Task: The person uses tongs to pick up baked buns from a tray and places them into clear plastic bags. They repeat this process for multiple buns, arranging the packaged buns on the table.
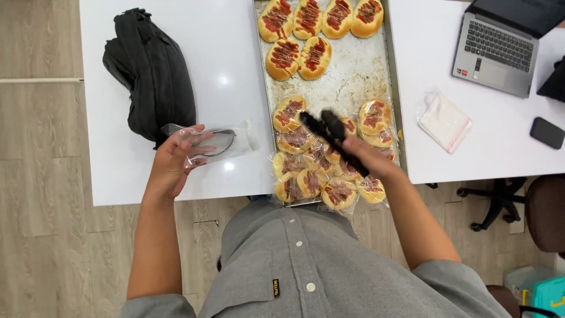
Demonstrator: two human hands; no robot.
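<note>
Right hand (368,160) mostly hidden behind black tongs (333,140); grip wrapped round handle end. Tongs' long axis ran diagonal, tips pointing up-left over wrapped buns (322,171) on baking tray (353,79); tip gap hard to make out. Left hand (173,159) over desk (229,59), grip closed on clear bag (215,143), lying roughly horizontal. Top buns (321,17) cut off at frame edge.

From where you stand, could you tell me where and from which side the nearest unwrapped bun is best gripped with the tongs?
Grip the unwrapped bun across its plain outer sides, with the black tongs coming from the near edge of the tray. Its sauce-striped top faces up, so pinching low probably spares the topping, and bare tray lies before it.
</note>
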